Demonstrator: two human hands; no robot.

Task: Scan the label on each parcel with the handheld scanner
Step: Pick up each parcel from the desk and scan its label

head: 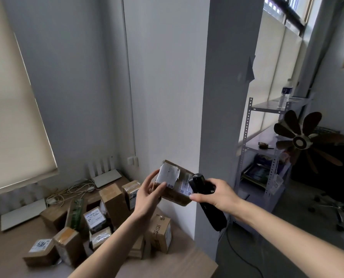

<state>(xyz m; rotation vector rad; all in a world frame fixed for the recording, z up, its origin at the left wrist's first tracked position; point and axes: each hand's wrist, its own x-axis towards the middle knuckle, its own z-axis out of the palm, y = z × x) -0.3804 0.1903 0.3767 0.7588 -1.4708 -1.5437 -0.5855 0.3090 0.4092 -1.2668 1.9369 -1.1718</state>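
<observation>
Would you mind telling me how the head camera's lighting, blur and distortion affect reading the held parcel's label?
Head view: daylight from the windows leaves the room dim; wide-angle distortion bends the wall edges; the parcel in the left hand is soft, its label print unreadable; the scanner in the right hand is a dark shape.

Dim room being lit by daylight from the windows.

Soft light is being admitted through the blind (13, 109) and the upper right window (287, 9); straight lines are being bent at the edges, and the fan (303, 141) is being blurred.
</observation>
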